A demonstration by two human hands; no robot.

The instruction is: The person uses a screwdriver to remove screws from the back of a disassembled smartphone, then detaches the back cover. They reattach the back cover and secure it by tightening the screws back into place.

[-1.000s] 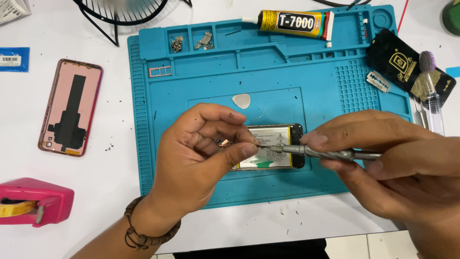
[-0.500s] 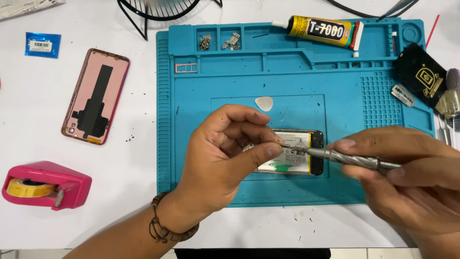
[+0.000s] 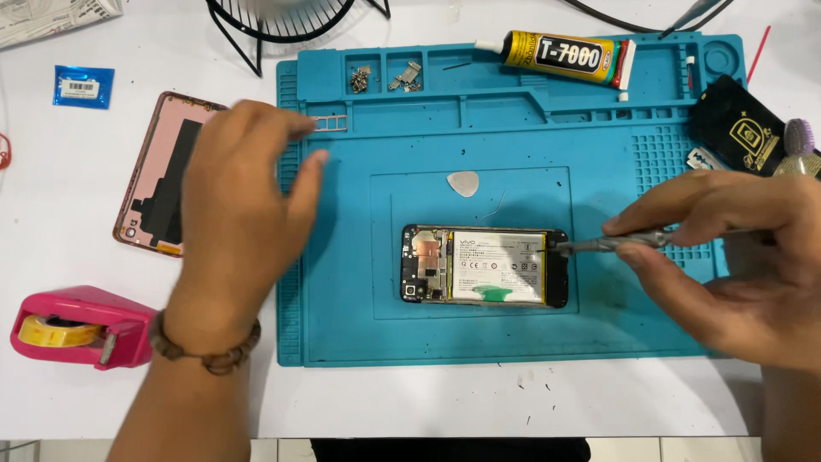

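right hand [image 3: 727,257] pinches a metal screwdriver [image 3: 629,244], tip touching the right end of the opened phone [image 3: 484,265] lying flat in the middle of the blue mat [image 3: 513,334]; left hand [image 3: 239,214] hovers loose and holding nothing over the mat's left edge, beside the pink back cover [image 3: 154,175], blurred

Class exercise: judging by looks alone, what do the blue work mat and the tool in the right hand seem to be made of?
Work mat: probably silicone or soft rubber, matte blue, with moulded compartments and ridges. Tool in the right hand: apparently metal, a grey, dully shining shaft with a slim tip.
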